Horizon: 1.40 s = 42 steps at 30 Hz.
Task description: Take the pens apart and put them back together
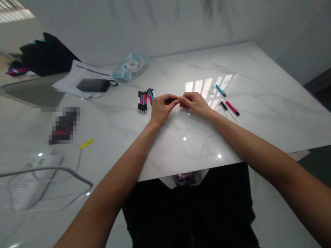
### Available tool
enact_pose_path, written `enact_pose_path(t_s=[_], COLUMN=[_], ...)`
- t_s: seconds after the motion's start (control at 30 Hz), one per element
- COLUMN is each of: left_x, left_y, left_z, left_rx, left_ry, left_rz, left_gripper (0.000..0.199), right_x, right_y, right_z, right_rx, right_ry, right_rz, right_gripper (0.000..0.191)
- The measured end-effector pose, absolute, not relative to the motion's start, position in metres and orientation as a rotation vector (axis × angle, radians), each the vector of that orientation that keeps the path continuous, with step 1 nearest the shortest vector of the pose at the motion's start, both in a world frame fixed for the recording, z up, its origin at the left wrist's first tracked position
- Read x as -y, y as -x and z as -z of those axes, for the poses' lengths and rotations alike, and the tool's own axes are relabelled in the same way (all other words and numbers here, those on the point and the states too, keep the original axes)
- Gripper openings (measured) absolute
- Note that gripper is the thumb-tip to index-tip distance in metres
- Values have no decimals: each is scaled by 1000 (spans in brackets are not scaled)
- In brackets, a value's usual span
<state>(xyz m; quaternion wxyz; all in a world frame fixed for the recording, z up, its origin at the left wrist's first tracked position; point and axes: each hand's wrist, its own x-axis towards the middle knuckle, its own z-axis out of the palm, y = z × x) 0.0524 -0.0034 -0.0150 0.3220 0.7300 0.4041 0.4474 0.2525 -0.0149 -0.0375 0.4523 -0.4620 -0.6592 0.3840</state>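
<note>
My left hand (pixel 162 108) and my right hand (pixel 195 103) meet above a white marble table (pixel 181 151), their fingertips pinching a small dark pen part (pixel 171 100) that is mostly hidden. A bunch of black pens with red and teal barrels (pixel 144 101) lies just left of my left hand. Right of my right hand lie a teal pen barrel (pixel 220 90), a red pen barrel (pixel 232 107), a black pen piece (pixel 223 105) and a thin metal refill (pixel 232 115).
Printed papers (pixel 82 79) lie at the table's far left, under a black zip pouch (pixel 93 85). A crumpled plastic packet (pixel 130 67) sits behind them. A white power strip (pixel 33 182) with a grey cable lies on the floor at lower left.
</note>
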Motion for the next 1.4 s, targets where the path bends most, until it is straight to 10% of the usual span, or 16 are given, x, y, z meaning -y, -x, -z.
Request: enact_pose_path(t_s=[1.4], left_x=[-2], left_y=[-55], left_z=[19], left_rx=[-871], left_ry=[-1771], left_rz=[-1256], left_gripper=[37], right_x=[12], right_y=[-253], right_z=[36], right_rx=[1599], right_ry=[997], right_rz=[-1033], right_gripper=[53])
